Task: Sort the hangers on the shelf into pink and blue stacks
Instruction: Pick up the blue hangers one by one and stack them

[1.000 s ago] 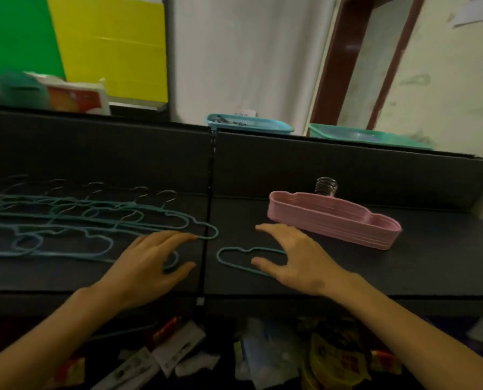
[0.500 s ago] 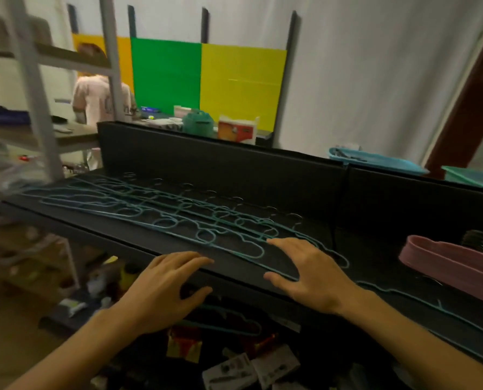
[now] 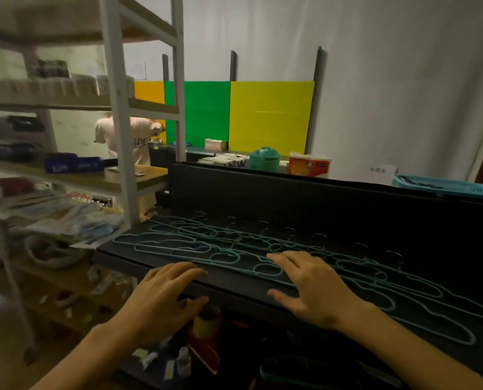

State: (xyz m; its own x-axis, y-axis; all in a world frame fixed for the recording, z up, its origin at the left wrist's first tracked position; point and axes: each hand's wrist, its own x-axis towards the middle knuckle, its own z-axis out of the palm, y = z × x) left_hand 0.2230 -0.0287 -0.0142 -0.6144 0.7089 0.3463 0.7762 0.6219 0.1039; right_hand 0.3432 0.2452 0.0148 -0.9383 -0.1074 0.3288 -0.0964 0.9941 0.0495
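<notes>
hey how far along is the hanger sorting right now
Done: no pink hangers show among the blue hangers, which lie spread flat along the black shelf; no pink stack is in view. In hand: the left hand and right hand reach over the shelf's front edge with straight fingers, gripping nothing. Left: gathering the blue hangers into one stack.

The shelf was black, with a black back panel. The hangers on it were teal-blue wire. The wall panels behind were orange, green and yellow. The container was teal; the packet was orange-red and white. The basket was light blue. The rack frame was white.
</notes>
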